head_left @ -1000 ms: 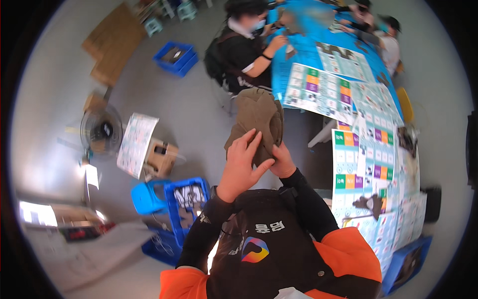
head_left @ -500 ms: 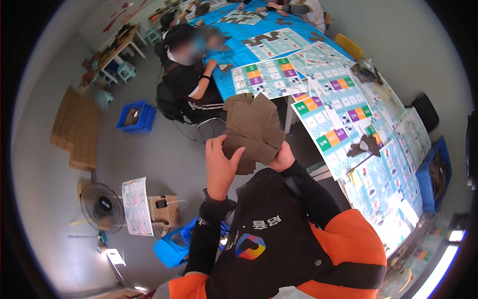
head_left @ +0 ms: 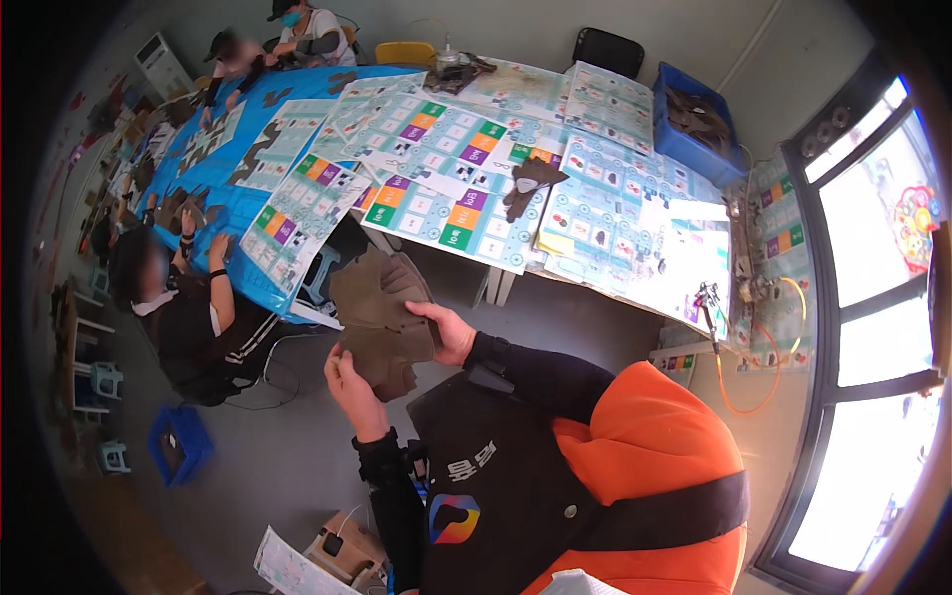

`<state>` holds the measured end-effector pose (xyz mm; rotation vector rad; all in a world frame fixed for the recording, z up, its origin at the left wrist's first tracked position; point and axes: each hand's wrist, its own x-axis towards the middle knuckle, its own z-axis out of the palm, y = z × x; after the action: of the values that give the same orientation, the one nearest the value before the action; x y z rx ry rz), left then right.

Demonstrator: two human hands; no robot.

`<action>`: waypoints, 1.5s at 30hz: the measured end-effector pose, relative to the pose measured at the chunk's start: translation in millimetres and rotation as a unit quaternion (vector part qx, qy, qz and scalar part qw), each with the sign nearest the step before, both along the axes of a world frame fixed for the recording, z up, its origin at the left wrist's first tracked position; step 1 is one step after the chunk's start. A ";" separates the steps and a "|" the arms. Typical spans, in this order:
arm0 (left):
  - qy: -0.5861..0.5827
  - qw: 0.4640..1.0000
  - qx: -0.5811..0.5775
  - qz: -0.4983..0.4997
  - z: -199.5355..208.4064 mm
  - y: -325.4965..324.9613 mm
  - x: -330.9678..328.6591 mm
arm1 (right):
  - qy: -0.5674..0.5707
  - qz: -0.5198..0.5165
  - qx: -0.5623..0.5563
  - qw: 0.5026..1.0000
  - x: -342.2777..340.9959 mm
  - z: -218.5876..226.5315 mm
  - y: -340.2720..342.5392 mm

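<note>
A stack of flat brown-grey cut pieces point(head_left: 380, 322), soft-looking like leather or cloth with curved outlines, is held in front of my chest. My left hand point(head_left: 359, 399) grips its lower left edge, thumb and fingers closed on it. On the other side, my right hand point(head_left: 446, 332) clasps the right edge. The pieces fan slightly apart at the top. Beyond the stack, smaller dark brown pieces point(head_left: 534, 183) lie on the printed sheets point(head_left: 466, 164) covering the table.
A blue bin point(head_left: 699, 119) with brown pieces stands at the table's far right. A seated person point(head_left: 188, 297) handles similar pieces at the blue-covered table point(head_left: 263, 268) to the left. Another blue bin point(head_left: 180, 446) sits on the floor. An air gun point(head_left: 706, 297) with an orange hose hangs near the window.
My view has swung to the right, bringing the printed-sheet table and window into sight. Both hands still hold the stack; my left hand has shifted to its lower edge.
</note>
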<state>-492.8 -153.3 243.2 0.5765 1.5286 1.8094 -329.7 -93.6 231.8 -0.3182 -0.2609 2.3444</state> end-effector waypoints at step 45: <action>-0.191 0.796 -0.573 -0.041 -151.0 -215.3 94.0 | -0.734 -0.037 0.135 0.664 551.5 -192.7 364.6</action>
<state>-398.8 -368.6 92.2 -0.3082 1.8830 0.5839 221.8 271.0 39.2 -1.9530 -1.2687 1.3492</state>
